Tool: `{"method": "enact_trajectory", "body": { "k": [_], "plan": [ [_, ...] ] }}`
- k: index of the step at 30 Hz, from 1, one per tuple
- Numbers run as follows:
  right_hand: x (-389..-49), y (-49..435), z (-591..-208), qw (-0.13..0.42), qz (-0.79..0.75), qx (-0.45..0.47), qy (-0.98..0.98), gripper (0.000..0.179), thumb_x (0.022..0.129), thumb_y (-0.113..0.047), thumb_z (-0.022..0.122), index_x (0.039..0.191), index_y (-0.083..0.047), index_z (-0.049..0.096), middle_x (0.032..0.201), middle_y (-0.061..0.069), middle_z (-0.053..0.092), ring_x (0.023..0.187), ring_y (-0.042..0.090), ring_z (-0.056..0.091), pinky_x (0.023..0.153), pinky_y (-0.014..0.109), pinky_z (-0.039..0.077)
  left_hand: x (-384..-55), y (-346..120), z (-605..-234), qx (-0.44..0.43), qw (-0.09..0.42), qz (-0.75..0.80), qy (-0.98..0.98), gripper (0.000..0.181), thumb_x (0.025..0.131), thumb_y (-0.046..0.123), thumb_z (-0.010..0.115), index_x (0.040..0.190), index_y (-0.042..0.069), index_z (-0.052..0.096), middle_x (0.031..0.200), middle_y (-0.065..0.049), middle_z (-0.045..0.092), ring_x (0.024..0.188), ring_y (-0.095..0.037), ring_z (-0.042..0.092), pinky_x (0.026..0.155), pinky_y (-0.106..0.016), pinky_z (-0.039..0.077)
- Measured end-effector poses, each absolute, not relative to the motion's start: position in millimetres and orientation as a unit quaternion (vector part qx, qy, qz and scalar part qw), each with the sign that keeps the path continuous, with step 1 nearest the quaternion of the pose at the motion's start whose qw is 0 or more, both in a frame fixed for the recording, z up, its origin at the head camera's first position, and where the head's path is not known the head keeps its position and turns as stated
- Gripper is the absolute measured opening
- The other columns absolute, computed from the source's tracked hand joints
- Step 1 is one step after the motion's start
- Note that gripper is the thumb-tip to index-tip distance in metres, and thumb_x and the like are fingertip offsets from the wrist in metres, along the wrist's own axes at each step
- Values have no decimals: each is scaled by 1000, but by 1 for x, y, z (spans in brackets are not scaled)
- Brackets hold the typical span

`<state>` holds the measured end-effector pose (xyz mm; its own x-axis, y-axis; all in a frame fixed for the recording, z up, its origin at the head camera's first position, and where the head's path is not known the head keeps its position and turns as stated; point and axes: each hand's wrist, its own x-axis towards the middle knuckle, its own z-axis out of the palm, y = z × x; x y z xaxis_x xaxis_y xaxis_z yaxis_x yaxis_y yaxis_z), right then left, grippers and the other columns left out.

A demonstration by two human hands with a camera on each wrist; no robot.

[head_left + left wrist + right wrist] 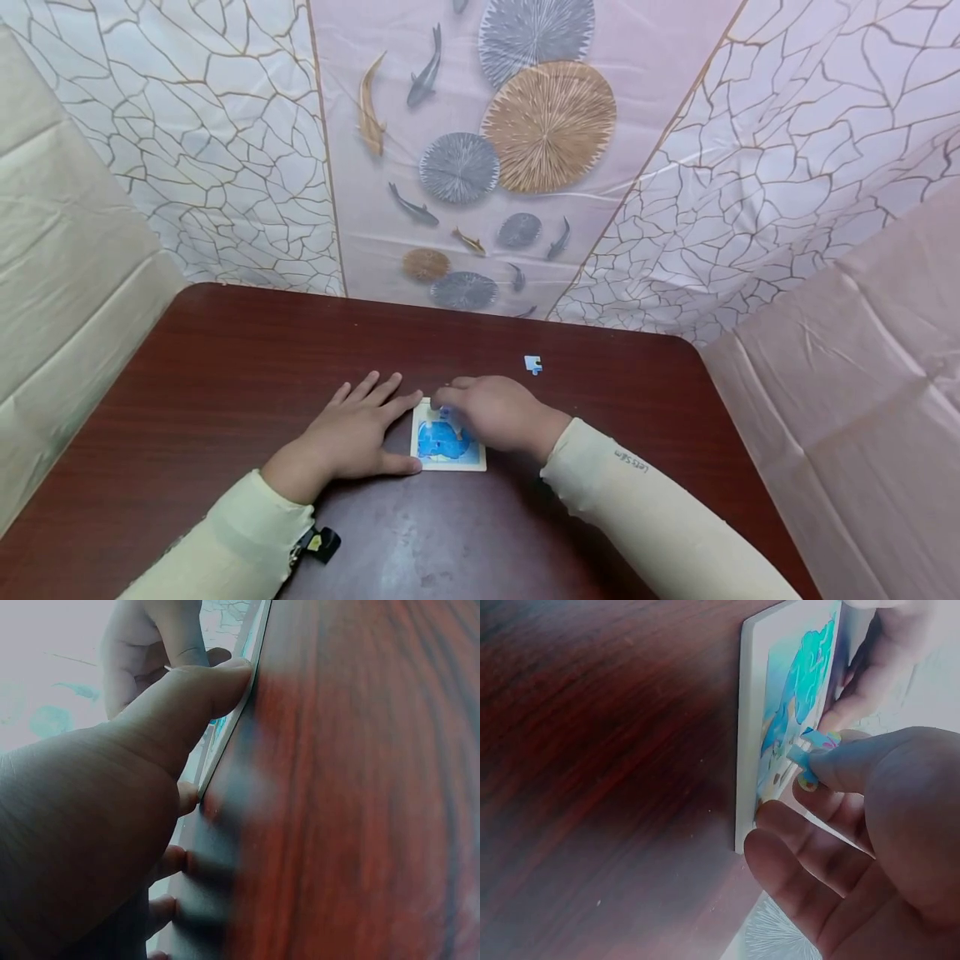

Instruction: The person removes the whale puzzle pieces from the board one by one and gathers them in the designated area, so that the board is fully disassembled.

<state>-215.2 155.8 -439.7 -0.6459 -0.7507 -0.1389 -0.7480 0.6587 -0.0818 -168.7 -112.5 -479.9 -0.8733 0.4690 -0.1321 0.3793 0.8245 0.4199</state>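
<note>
A small jigsaw puzzle board (pixel 450 454) with a pale border and a blue animal picture lies on the table. My left hand (pixel 348 437) rests to its left with fingers spread. Its thumb (pixel 217 686) touches the board's near left corner, and its index finger reaches the far left one. Over the far part of the board is my right hand (pixel 502 414). Between thumb and index finger it pinches a light-blue puzzle piece (pixel 801 756) with yellow and pink marks, close to the picture. The right hand hides part of the board in the head view.
A loose puzzle piece (pixel 532 363) lies on the dark red-brown table (pixel 247 367), beyond and right of the board. Patterned cloth (pixel 465 233) hangs behind the table's far edge, with pale cloth walls at both sides.
</note>
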Motion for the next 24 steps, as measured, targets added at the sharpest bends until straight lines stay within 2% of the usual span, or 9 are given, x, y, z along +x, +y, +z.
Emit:
{"method": "enact_trajectory", "body": {
  "k": [5,12,17,21,24],
  "plan": [
    [-217,159,-437,88,-43,-401,911,37,113,-21,67,148,-30,70,128,-6,75,105,12,72,101,37,64,-169,-112,-479,223,116,193,949,106,89,83,77,176,33,42,187,-14,27,174,-50,18,134,-79,17],
    [-226,173,-438,111,-138,-389,904,35,113,-6,60,138,-25,77,126,-4,73,114,11,68,106,37,62,-169,-111,-481,220,113,189,950,107,88,83,78,176,32,42,187,-14,27,174,-50,18,134,-79,18],
    [-232,187,-440,109,-175,-367,907,38,114,-5,57,137,-25,79,124,-6,72,113,10,68,103,37,62,-169,-110,-480,219,114,189,951,106,89,82,78,176,32,43,187,-14,27,174,-50,18,134,-79,18],
    [-237,198,-440,102,-205,-323,918,30,113,-9,64,133,-24,80,125,-8,76,112,9,68,101,38,61,-169,-110,-479,219,114,191,950,106,89,81,79,176,32,43,187,-14,27,174,-50,18,134,-79,17],
    [-241,207,-439,94,-234,-276,928,20,109,-13,72,124,-23,80,115,-8,79,99,11,69,91,37,61,-168,-111,-479,219,115,194,949,106,89,81,79,176,33,42,187,-14,27,174,-50,17,134,-79,17]
  ]
}}
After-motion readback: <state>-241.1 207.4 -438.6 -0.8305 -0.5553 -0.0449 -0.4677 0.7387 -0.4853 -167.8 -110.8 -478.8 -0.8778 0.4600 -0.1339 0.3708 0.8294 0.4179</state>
